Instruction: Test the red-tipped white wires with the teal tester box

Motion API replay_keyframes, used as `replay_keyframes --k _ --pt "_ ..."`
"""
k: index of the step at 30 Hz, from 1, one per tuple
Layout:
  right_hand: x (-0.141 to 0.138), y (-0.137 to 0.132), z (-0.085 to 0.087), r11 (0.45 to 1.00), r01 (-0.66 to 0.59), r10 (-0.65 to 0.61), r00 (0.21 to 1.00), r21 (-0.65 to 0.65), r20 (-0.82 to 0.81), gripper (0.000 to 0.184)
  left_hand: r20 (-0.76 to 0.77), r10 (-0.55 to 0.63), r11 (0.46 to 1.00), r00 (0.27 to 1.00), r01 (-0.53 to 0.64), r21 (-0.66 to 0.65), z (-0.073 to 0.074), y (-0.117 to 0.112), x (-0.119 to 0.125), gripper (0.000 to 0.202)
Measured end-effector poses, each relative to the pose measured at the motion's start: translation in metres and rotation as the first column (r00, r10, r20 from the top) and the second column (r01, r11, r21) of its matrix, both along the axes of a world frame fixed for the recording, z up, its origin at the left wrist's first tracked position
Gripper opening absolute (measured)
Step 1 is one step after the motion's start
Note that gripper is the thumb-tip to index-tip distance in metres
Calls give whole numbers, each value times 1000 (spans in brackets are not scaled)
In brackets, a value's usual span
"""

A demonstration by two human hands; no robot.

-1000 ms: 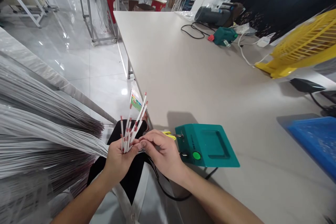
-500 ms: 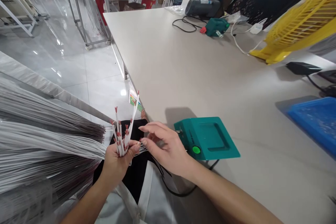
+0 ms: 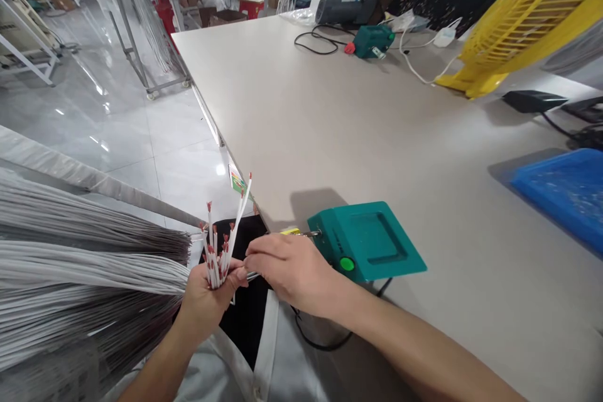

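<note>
My left hand [image 3: 207, 301] is closed around a bundle of white wires [image 3: 217, 267], whose bare reddish copper ends point upward at uneven heights. A couple of the wires stand out taller and lean to the right. My right hand [image 3: 292, 270] meets the left thumb, its fingertips pinched together on a wire at the bundle's side; the tip is hidden by the fingers. Just beyond the right hand stands a teal machine [image 3: 389, 242] with a green button [image 3: 347, 264] and a thin metal shaft [image 3: 308, 233] sticking out of its left side.
Long grey-white wires [image 3: 94, 264] hang over a rail at my left. A blue tray [image 3: 565, 195], a yellow fan [image 3: 518, 25] and another small teal device [image 3: 374, 42] are on the table [image 3: 301, 119]. A black cable [image 3: 325, 347] loops below the machine.
My right hand's spread fingers have closed into a pinch beside the left thumb. The left hand keeps its hold on the wires. The camera view has shifted slightly.
</note>
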State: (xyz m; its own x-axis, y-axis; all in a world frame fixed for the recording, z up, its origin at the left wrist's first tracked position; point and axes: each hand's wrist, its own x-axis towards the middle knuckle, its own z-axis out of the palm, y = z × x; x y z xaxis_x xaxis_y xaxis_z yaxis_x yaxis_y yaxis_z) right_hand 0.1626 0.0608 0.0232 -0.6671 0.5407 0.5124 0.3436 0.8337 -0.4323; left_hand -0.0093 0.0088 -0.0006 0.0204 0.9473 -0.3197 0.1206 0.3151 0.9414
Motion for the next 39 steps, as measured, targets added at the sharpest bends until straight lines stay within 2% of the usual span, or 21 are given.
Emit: replay_keyframes --k 2,3,5,8,11,13,15,18,22,24,27,30,33,39 --pt "-1 -2 -4 966 7 -10 1000 259 12 18 78 0 998 997 5 -57 -3 -1 0 31" --pt "-1 -3 -6 941 8 -13 1000 337 11 18 123 9 997 992 1 -80 -5 -1 -1 31" --pt "-2 -4 -9 912 11 -14 1000 409 4 18 198 41 995 979 -22 -97 -6 -2 0 29" --pt "-2 -4 -13 914 42 -46 999 404 0 19 241 123 991 963 -108 -74 -7 -2 -1 24" --pt "0 -3 -12 952 117 -118 993 284 -15 19 216 188 982 958 -184 -38 -9 -1 -2 19" --pt "1 -2 -9 980 162 -156 986 119 -55 17 180 186 983 966 -184 -30 -11 -1 -3 18" --pt "1 -2 -3 982 168 -177 977 -82 -119 17 146 171 985 974 -167 -42 -11 -2 -3 20" --pt "1 -1 4 947 79 -129 981 -311 -145 17 84 123 992 989 -119 -52 -5 -1 0 22" --pt "3 3 8 894 -76 38 995 -442 -94 14 25 15 1000 1000 -14 -16 10 2 3 20" --pt "2 3 7 846 -122 72 991 -519 -116 15 43 -15 1000 999 16 -9 13 2 1 19" --pt "-5 0 2 743 -165 -21 963 -649 -269 11 150 28 1000 988 -28 -4 8 2 -2 16" --pt "-18 -7 -8 569 -269 -242 848 -777 -471 5 288 97 995 953 -95 -20 0 1 -3 18" --pt "-28 -13 -17 397 -405 -370 751 -824 -547 6 380 125 992 916 -123 -30 -5 0 -1 21" --pt "-29 -14 -22 162 -514 -453 720 -842 -526 16 431 198 980 881 -181 -82 -9 -5 4 16"
